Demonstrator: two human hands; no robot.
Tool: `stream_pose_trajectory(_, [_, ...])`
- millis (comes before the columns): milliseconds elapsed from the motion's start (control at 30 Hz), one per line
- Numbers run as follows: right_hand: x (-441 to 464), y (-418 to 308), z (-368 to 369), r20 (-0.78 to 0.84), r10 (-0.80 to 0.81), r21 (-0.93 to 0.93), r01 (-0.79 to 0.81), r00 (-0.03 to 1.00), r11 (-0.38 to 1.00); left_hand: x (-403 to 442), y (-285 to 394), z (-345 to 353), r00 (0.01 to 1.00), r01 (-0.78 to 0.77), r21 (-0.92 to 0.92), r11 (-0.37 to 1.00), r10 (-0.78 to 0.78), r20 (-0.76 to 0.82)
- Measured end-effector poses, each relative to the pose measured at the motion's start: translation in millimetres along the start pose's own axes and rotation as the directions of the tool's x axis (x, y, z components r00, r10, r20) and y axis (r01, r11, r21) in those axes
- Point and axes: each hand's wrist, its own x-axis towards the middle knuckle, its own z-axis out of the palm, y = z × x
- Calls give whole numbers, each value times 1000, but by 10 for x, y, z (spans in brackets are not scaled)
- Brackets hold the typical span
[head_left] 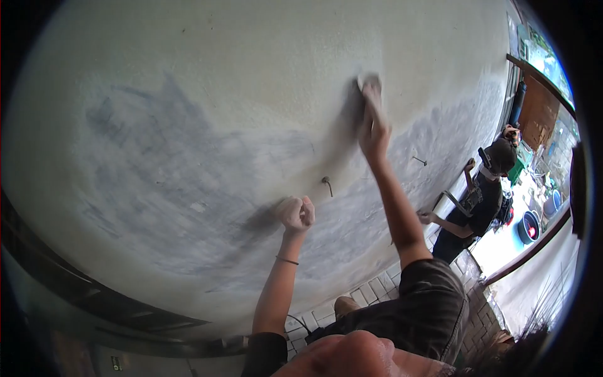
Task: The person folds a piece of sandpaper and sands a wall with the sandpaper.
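Note:
A pale wall (251,69) with a grey, smeared band across its middle fills most of the head view. High on it, my right hand (375,119) presses a small light-coloured piece (360,82) against the surface, its fingers closed around it; what the piece is cannot be made out. Lower and to the left, my left hand (296,213) is curled into a loose fist close to the wall, with nothing visible in it. Between the two hands a bent metal nail (327,185) sticks out of the wall.
A second nail (419,161) juts out at the right. Beyond it a co-worker (480,201) in a dark cap stands facing the wall, both hands near it. Farther right are a dark bucket (529,227) and a brown panel (537,113). Paving bricks (370,290) lie below.

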Motion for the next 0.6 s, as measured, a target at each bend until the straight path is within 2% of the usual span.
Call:
stream_pose_trajectory(67, [-764, -119, -115, 88, 58, 28, -60, 994, 998, -27, 37, 13, 999, 24, 27, 999, -23, -31])
stream_pose_trajectory(167, [-1849, -60, -236, 217, 12, 51, -24, 976, 998, -37, 27, 29, 999, 15, 4, 1000, -14, -48])
stream_pose_trajectory(267, [-1390, 59, -116, 208, -148, 58, 139, 967, 989, -28, -16, 15, 1000, -18, 3, 1000, 18, -18])
stream_pose_trajectory(300, [-974, -6, -59, 203, -191, 72, 180, 960, 981, -29, -13, 9, 1000, -16, -6, 1000, 16, -10])
stream_pose_trajectory(367, [-328, -174, 56, 170, -228, 62, 221, 959, 973, -43, -4, -1, 1000, 20, -24, 1000, -20, 7])
stream_pose_trajectory(433, [-108, -320, 78, 152, -202, 58, 196, 967, 979, -11, 43, -6, 1000, 29, -17, 999, -29, 0])
stream_pose_trajectory(500, [-194, -341, 197, 119, -168, 27, 166, 979, 986, 43, 43, -13, 999, 34, 8, 999, -34, -21])
stream_pose_trajectory(567, [-789, -274, 139, 131, -103, -9, 105, 986, 994, 46, 81, -13, 998, 42, -89, 995, -45, -36])
stream_pose_trajectory(600, [-1176, -193, 114, 109, -129, -26, 133, 986, 991, 65, 126, -41, 995, 99, -107, 989, -101, -15])
